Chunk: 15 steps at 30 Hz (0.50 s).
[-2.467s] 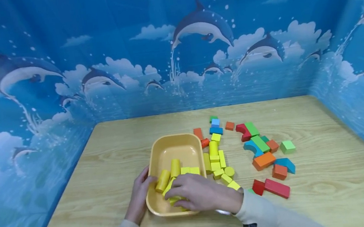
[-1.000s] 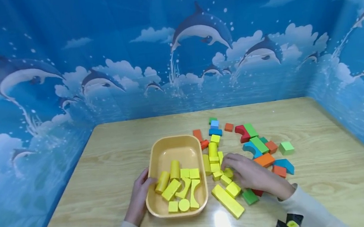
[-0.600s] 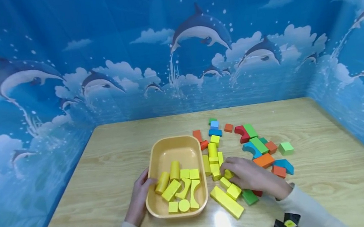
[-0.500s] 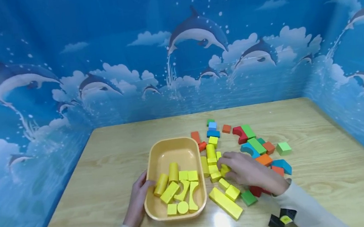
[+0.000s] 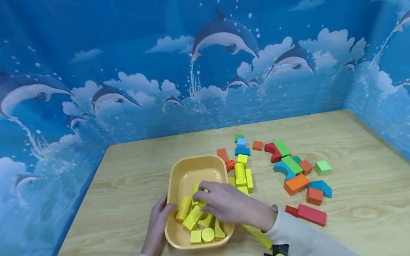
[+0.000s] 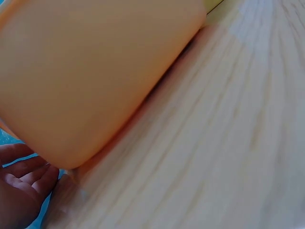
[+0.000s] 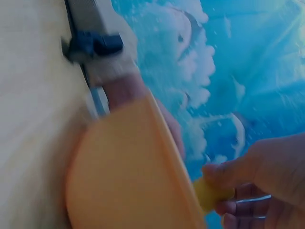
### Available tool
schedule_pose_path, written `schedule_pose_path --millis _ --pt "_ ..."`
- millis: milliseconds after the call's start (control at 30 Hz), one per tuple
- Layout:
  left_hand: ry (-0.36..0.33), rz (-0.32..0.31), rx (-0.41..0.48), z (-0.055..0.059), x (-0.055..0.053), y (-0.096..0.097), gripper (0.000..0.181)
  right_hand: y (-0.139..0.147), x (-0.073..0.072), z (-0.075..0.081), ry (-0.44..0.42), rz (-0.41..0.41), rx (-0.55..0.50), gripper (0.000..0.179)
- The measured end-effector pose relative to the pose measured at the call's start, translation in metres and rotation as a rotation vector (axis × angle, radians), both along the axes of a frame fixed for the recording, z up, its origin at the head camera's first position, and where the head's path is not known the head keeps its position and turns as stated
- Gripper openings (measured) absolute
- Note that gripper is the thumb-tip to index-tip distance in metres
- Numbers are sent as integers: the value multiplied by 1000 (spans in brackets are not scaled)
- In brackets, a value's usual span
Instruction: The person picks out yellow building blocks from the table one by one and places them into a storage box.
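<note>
A pale orange plastic tub [image 5: 194, 165] stands on the table with several yellow blocks in its near half, among them a cylinder [image 5: 184, 208] and a disc-faced piece [image 5: 208, 235]. My left hand [image 5: 158, 222] grips its left side, thumb over the rim and fingers outside. In the left wrist view the left fingers lie at the tub's lower corner. My right hand [image 5: 226, 203] is over the tub, fingers pointing down into it. Between thumb and fingertips it pinches a yellow block [image 7: 209, 194], whose shape is mostly hidden. Some blocks in the tub are hidden under this hand.
Right of the tub is a row of yellow blocks, including a cylinder [image 5: 240, 173] and a long bar [image 5: 258, 236] partly under the right forearm. Farther right are mixed blocks: an orange one [image 5: 296, 184], a blue arch [image 5: 283, 169], a red bar [image 5: 312, 214]. A dolphin-print curtain [image 5: 144, 122] encloses the table.
My right hand was over the tub, then went right to the loose yellow blocks and took one. Now it is back over the tub with that block. The left hand stays on the rim.
</note>
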<state>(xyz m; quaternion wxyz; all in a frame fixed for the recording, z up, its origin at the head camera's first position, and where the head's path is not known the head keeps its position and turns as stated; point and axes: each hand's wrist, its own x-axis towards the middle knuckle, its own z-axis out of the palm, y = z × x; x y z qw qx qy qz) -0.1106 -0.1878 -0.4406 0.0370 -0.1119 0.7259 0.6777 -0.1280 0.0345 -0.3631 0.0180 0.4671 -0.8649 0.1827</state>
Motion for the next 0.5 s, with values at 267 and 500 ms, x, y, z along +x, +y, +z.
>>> schedule_pose_path --millis 267,500 --pt "38 -12 4 1 -1 0 57 -38 10 -10 36 192 4 29" --pt "30 4 -6 0 0 -1 57 -54 12 -28 44 271 102 29"
